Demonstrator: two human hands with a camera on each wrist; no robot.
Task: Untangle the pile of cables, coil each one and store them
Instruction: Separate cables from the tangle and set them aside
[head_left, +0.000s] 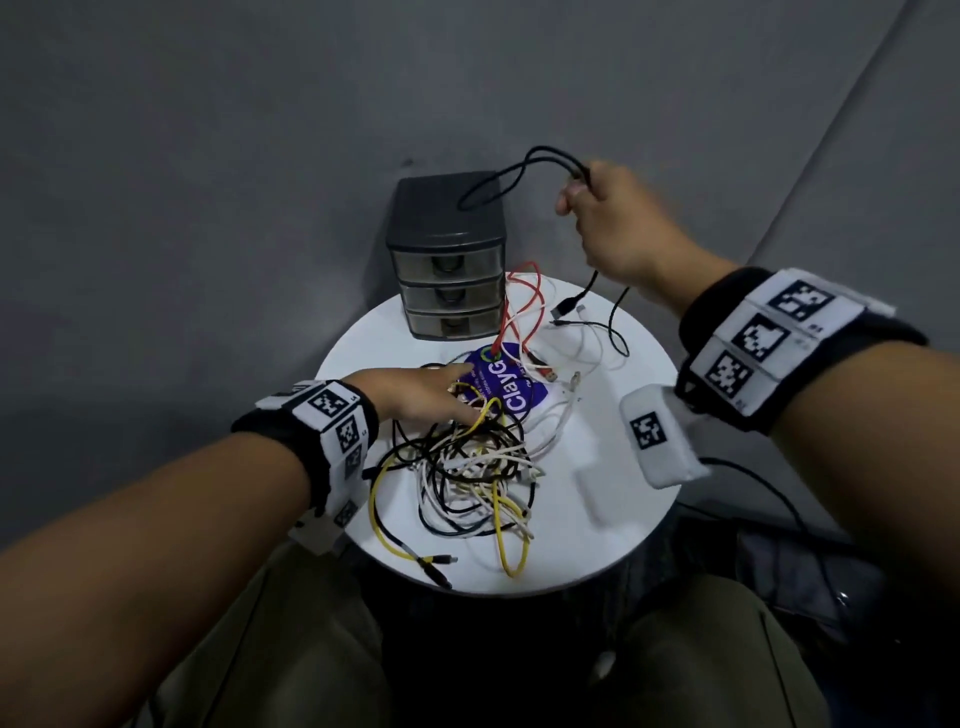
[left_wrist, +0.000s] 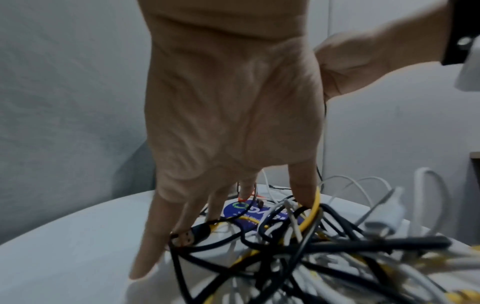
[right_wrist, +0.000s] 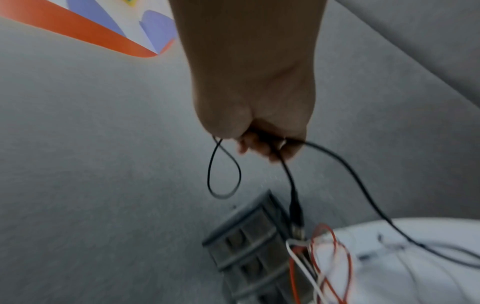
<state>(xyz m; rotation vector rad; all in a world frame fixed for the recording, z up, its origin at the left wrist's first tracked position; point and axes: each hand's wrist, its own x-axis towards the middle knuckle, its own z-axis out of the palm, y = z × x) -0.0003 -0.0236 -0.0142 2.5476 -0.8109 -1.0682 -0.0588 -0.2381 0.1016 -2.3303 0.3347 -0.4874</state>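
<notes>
While one tangled pile of cables (head_left: 467, 467) sits on the round white table (head_left: 613, 530), the left hand (head_left: 421, 392) presses it with straight fingers.
Farther back, the right hand (head_left: 618, 218) grips one raised black cable (head_left: 498, 182) beside one three-drawer organizer (head_left: 447, 260); red cable (head_left: 524, 306) between.

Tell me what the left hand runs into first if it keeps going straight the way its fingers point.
Most likely the purple sticker on the white table: the left hand points along the tabletop at it, fingertips already among the tangled cables. Beyond lies the red cable; depth is uncertain.
</notes>
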